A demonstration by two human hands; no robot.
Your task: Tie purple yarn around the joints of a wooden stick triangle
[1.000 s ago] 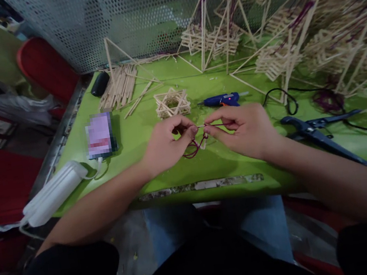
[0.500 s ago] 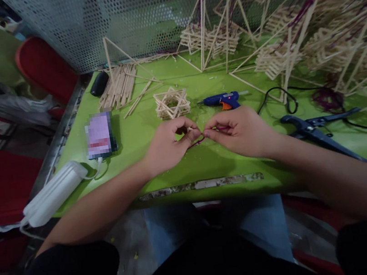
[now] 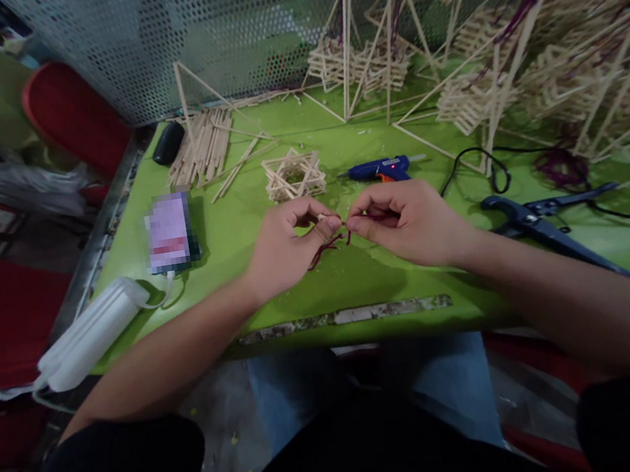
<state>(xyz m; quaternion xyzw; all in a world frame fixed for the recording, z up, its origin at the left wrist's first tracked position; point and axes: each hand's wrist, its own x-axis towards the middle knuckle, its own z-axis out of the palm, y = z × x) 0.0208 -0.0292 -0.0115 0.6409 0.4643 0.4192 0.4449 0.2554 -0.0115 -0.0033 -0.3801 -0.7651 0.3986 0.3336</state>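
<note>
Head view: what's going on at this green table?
A person sits at the green table, pinching a dark red string between the left hand and right hand, fingertips nearly meeting. Just beyond lie a small stick frame and a blue glue gun; scissors lie to the right.

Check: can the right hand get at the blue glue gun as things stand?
Probably yes. The glue gun lies on the green table just beyond the right hand, nothing between. But that hand and the left hand both pinch the dark red string.
</note>
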